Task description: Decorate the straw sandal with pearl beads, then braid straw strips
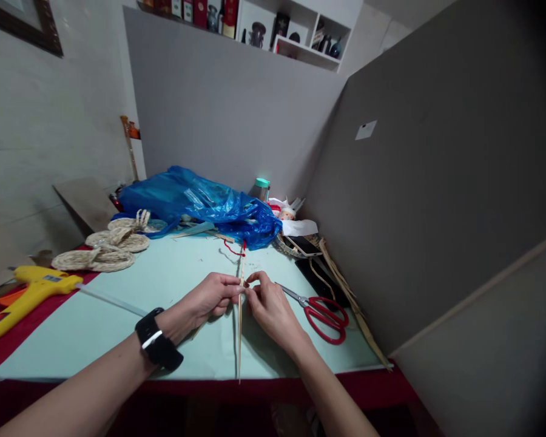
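Observation:
Straw strands (240, 331) run lengthwise over the pale green sheet, their loose ends hanging toward the table's front edge. At the far end they meet a red cord (244, 247). My left hand (218, 294) pinches the strands between thumb and fingers, with a black band on that wrist. Close against it, my right hand (267, 300) has its thumb and forefinger closed at the same spot. The strand under the right fingertips is mostly hidden. Red-handled scissors (325, 315) lie just right of my right hand, pointing toward it.
A yellow glue gun (31, 294) with a clear glue stick lies at left, near several woven straw sandals (95, 259). Behind is a blue plastic bag (195, 197). Long dried strips (350, 297) lie along the right partition (437, 182), near a basket (295, 247).

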Tool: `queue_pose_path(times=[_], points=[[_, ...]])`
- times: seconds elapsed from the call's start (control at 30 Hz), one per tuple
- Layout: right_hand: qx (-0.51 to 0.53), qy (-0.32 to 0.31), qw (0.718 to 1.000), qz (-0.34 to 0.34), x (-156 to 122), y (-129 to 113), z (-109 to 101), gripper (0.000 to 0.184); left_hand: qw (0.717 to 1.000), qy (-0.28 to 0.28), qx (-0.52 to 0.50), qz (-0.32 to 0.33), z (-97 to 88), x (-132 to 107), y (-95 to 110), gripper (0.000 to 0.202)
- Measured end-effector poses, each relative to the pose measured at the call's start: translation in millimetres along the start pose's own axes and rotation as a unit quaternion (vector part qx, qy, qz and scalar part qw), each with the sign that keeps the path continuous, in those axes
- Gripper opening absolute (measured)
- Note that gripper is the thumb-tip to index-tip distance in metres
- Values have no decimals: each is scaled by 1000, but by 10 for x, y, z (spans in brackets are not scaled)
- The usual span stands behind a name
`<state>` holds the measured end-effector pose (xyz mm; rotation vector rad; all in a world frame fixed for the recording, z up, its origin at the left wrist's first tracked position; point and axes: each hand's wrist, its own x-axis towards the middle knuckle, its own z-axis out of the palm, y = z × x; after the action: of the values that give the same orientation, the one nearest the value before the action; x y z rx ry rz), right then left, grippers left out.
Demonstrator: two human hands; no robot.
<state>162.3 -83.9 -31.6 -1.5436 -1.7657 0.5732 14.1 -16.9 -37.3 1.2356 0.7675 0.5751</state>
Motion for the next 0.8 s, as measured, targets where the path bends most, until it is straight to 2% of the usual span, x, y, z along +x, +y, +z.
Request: queue_pose_path(times=[0.13, 0.23, 0.33, 0.4, 0.47, 0.53, 0.6, 0.7, 0.8], points=[[-36, 16, 999, -9, -73, -35, 33, 12, 999, 33, 23, 15, -6, -3, -59, 15], [-113, 41, 992, -38, -127, -78, 147, 14, 999, 37, 17, 22, 9, -21, -47, 13], [-237, 13, 969, -70, -186, -129, 244, 25, 999, 31, 7, 37, 15, -48, 0, 15], [-272, -11, 959, -81, -217, -166, 232, 31, 998, 31, 0, 49, 6, -59, 27, 14], [-228, 15, 971, -68, -218, -193, 144, 25, 998, 29, -9, 55, -9, -59, 44, 15], [-135, 75, 988, -28, -168, -192, 14, 21, 998, 18, -16, 56, -24, -54, 56, 21], [-37, 95, 995, 18, -74, -155, -95, 21, 998, 3, -15, 59, -35, -48, 65, 25], [72, -1, 996, 46, 79, -65, -122, 23, 998, -15, 0, 65, -43, -42, 64, 22], [133, -62, 987, 63, 164, -5, -11, 30, 997, -15, 29, 74, -42, -47, 25, 18]])
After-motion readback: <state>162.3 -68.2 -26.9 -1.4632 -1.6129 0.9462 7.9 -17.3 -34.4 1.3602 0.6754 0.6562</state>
